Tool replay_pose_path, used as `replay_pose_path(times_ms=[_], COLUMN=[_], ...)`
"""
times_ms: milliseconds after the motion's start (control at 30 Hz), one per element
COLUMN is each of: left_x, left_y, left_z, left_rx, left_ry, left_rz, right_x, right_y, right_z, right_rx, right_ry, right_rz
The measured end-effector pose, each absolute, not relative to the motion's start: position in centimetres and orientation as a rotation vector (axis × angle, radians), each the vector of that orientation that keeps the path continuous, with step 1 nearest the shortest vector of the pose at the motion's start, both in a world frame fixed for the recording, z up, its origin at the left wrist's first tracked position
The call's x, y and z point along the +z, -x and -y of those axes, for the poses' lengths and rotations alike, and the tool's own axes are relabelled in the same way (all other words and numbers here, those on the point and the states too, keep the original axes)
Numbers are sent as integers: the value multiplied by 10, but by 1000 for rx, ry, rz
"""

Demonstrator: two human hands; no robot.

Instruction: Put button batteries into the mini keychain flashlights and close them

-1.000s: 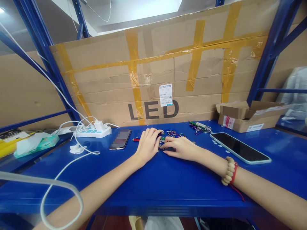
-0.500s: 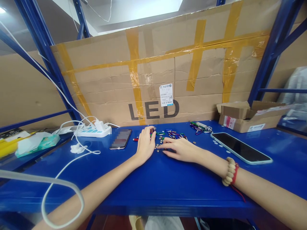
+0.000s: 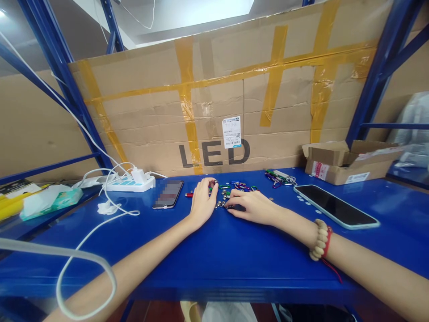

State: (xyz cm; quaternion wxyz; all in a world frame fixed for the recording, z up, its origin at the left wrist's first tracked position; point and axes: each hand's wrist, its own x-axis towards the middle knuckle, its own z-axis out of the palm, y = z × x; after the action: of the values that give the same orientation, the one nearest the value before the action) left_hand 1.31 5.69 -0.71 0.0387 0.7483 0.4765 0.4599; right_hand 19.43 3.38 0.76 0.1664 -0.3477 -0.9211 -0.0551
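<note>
My left hand [image 3: 203,197] rests on its edge on the blue table, fingers curled; a small shiny bit shows at its fingertips, but what it holds is mostly hidden. A red metal piece [image 3: 189,195] pokes out to its left. Close by on the right, my right hand [image 3: 251,206] has its thumb and fingers drawn together at a small shiny piece [image 3: 229,207]. Between the hands lie several small round silver metal pieces [image 3: 219,204]. Behind them is a loose group of coloured carabiners [image 3: 239,185], partly covered by the right hand.
A dark phone [image 3: 168,195] lies left of the hands, with a white power strip [image 3: 130,183] and cables beyond. To the right are another phone [image 3: 335,206], a bunch of carabiners [image 3: 279,177] and an open cardboard box [image 3: 335,167]. Tall cardboard [image 3: 150,125] stands behind.
My right hand's index finger was stretched toward the silver pieces; now its fingers have drawn in and closed slightly to the right. The left hand has hardly moved.
</note>
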Motion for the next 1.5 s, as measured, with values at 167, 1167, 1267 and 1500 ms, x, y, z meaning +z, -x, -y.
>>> replay_pose_path(times_ms=[167,1167,1267,1500], left_x=[-1,4,2,3], left_y=[-14,-16,-15,-16], left_z=[-49,-39,-42,-38], left_rx=[1307,905,955,919], left_ry=[-2342,-2437,-2429,-2447], left_rz=[-1563,-1364,-1251,-1203], right_x=[8,12,12,9], right_y=[-195,-192,-192,-196], right_z=[-34,-34,-33,-37], right_rx=[-172,-70,-60,-60], right_ry=[1019,1182,1206,1250], right_rz=[2632,2593,2566,2504])
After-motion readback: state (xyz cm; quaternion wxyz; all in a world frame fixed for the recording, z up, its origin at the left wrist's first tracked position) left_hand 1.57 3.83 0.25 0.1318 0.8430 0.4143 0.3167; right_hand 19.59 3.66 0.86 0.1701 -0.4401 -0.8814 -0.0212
